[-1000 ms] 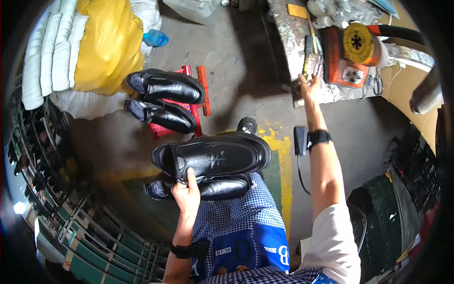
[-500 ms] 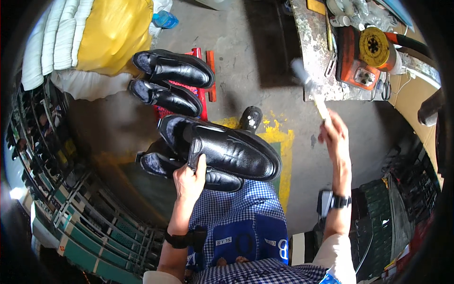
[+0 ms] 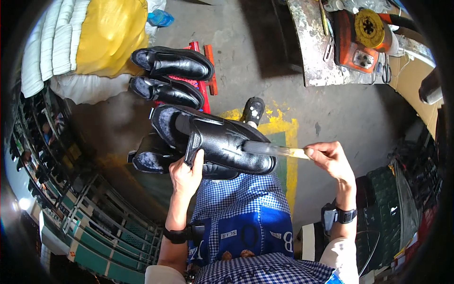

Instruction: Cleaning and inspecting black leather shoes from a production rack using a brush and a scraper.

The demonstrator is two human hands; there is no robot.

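Observation:
A black leather slip-on shoe [image 3: 222, 139] with a grey fleecy lining lies tilted above my lap, its toe pointing right. My left hand [image 3: 186, 177] is closed on the edge of its opening, thumb on the tongue. Under it lies a second black shoe [image 3: 146, 158], partly hidden. My right hand [image 3: 333, 160] pinches the handle of a brush [image 3: 274, 149] with a yellowish end. The brush's grey tip, blurred by motion, lies over the shoe's upper near the toe.
Another pair of black shoes [image 3: 182, 64] rests on a red stand [image 3: 211, 71] ahead. To the right, a worn workbench [image 3: 305, 35] carries an orange machine [image 3: 350, 47] and scissors [image 3: 387, 71]. Green-and-grey racks [image 3: 111, 222] stand at left, beside yellow and white cloth bundles [image 3: 111, 35].
My right hand has come down from near the workbench, bringing the brush left onto the shoe. My left hand keeps its grip, and the shoe has shifted slightly left and up.

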